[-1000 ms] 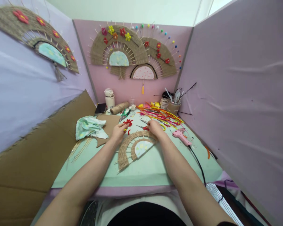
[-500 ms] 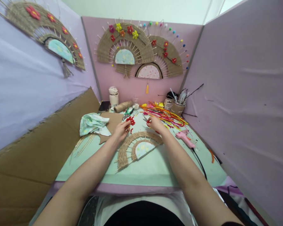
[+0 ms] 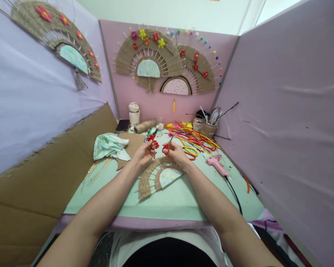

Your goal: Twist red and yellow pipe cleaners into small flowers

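Note:
My left hand [image 3: 145, 152] is closed, pinching a red fuzzy flower [image 3: 151, 137] between its fingertips. More red fuzzy bits [image 3: 156, 144] show just behind the fingers; whether they are part of the flower I cannot tell. Across from it, my right hand [image 3: 177, 153] grips small red-handled scissors [image 3: 166, 149], blades pointing up and away from me. Below both hands, a half-round twine fan [image 3: 147, 180] with thin sticks and a pale patterned cloth centre lies on the table. My right wrist covers its right end.
Colourful pipe cleaners [image 3: 195, 139] spread at the back right, near a pink glue gun [image 3: 217, 165] with a black cord. On the left are a crumpled cloth [image 3: 108, 146], cardboard [image 3: 135, 142] and thin sticks [image 3: 100, 171]. A twine roll [image 3: 144, 126] and white bottle [image 3: 134, 114] stand behind.
My right hand has moved left with the scissors, closer to my left hand. The red flower in my left hand sits slightly higher and further left. The fan has stayed in place.

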Tool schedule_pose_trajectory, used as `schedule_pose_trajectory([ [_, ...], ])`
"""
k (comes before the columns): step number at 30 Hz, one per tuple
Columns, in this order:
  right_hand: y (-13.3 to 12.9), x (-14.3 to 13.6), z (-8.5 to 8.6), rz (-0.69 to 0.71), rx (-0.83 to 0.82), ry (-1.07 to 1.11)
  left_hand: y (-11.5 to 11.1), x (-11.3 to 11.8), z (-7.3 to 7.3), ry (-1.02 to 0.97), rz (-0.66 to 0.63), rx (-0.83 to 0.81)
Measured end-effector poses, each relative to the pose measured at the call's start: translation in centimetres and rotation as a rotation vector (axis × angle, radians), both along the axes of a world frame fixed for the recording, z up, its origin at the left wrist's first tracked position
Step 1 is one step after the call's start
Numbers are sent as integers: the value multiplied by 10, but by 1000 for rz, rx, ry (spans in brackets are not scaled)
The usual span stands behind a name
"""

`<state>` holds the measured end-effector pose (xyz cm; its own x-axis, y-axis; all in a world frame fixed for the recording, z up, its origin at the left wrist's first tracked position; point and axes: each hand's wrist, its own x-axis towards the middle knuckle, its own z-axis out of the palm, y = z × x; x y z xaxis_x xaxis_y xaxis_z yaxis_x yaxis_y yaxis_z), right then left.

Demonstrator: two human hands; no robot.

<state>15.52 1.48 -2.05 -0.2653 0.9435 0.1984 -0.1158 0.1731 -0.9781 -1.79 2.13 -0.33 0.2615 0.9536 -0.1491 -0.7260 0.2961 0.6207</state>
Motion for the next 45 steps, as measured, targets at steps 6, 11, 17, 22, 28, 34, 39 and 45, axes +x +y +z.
schedule_pose_trajectory([
  [6, -2, -5, -7, -136, 196, -331, 2, -3, -1, -37, -24, 8],
  [11, 0, 0, -5, -218, 469, -587, -1, -3, 0, -36, -67, 3],
  [17, 1, 4, -5, -200, 513, -689, -5, -2, 2, -76, -147, -30],
  [22, -1, 6, -2, -202, 564, -730, -7, -1, 3, -65, -160, -74],
  [28, -5, 7, 2, -195, 584, -816, -10, 1, 4, 4, -179, -155],
  [34, -9, 11, 8, -130, 641, -990, -6, -2, -2, 66, -225, -168],
  [39, -9, 12, 7, -102, 625, -1062, -3, -5, -5, 106, -247, -140],
  [45, -7, 11, 7, -93, 592, -1064, -4, -5, -4, 103, -255, -126],
])
